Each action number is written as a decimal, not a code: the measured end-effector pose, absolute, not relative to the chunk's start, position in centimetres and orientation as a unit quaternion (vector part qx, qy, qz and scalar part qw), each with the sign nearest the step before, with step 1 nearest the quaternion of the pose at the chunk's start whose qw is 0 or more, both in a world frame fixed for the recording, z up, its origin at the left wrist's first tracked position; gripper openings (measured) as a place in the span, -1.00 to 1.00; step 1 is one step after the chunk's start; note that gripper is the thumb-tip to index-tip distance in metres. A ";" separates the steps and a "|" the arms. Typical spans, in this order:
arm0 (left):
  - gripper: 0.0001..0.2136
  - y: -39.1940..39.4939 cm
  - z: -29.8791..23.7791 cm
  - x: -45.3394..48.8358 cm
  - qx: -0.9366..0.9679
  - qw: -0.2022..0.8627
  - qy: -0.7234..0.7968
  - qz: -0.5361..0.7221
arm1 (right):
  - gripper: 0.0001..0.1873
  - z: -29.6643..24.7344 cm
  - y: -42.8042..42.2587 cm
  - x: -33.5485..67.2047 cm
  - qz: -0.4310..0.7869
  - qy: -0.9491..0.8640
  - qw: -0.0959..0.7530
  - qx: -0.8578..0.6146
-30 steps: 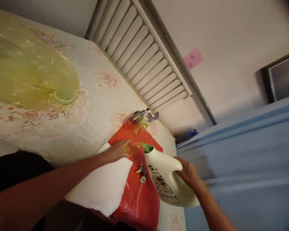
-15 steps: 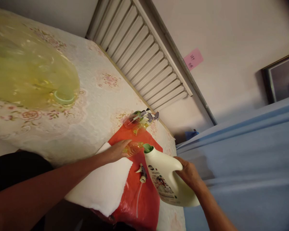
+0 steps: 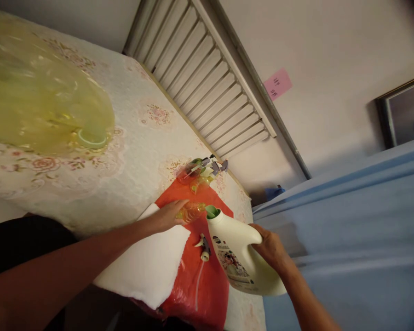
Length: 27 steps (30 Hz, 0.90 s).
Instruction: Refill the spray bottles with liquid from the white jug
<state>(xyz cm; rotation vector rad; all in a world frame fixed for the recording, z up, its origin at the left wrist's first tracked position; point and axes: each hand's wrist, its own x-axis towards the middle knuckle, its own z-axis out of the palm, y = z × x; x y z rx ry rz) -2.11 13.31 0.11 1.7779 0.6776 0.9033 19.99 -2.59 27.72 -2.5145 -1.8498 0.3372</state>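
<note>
My right hand [image 3: 269, 246] is closed around the handle of a large cream jug [image 3: 244, 262] with a printed label. The jug leans toward the left, its green-lined mouth beside the neck of a clear amber-tinted bottle [image 3: 192, 213]. My left hand [image 3: 169, 215] grips that bottle on its left side; some of the fingers are hidden. Whether liquid is flowing I cannot tell. Below the bottle, a trigger sprayer head [image 3: 204, 248] with a clear dip tube lies on a red plastic sheet [image 3: 207, 289]. A folded white towel [image 3: 145, 266] lies under my left forearm.
More spray bottles [image 3: 202, 172] with trigger parts are grouped at the sheet's far end. A big yellow plastic bag [image 3: 44, 96] takes up the left of the flowered tablecloth [image 3: 131, 151]. Behind stands a white radiator [image 3: 207, 78]; a blue cloth [image 3: 359, 239] covers the right side.
</note>
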 end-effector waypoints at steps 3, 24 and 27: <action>-0.28 13.3 0.2 -2.1 0.724 0.505 0.280 0.377 | -0.54 27.7 -2.6 19.9 0.110 -0.590 0.002 -0.800; -0.27 13.3 0.3 -2.1 0.713 0.517 0.278 0.384 | -0.53 27.9 -2.5 19.8 0.113 -0.599 0.002 -0.793; -0.27 13.3 0.3 -2.1 0.720 0.510 0.277 0.381 | -0.53 27.9 -2.5 19.9 0.117 -0.598 0.002 -0.793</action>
